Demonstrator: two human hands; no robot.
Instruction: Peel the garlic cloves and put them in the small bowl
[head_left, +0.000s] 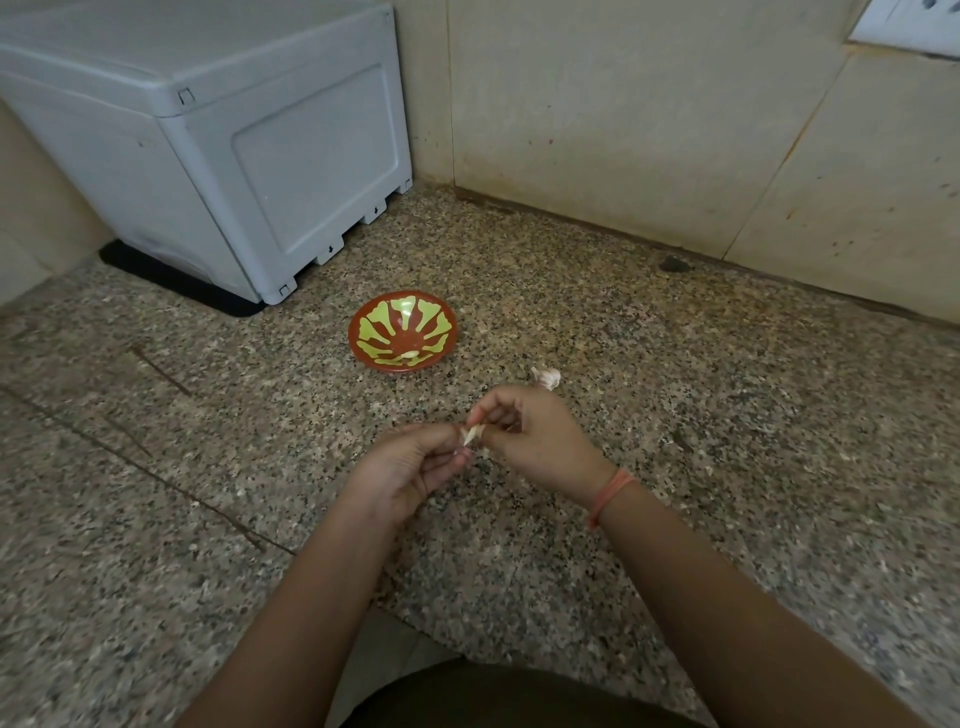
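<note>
I see the left hand (410, 467) and the right hand (535, 441) meet just above the speckled worktop (701, 405), the fingers of both pinching one garlic clove (474, 434) between them. The small red bowl (402, 327) with yellow-green rays sits beyond the hands and holds one pale clove (410, 355). Another garlic piece (548, 378) lies just past the right hand, and a grey box (234, 156) stands in the corner.

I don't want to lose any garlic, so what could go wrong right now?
The clove, pinched between left hand and right hand, is over the speckled counter, short of the bowl; if it slips, it might be hard to spot there. The loose garlic near the right hand could get knocked.
</note>
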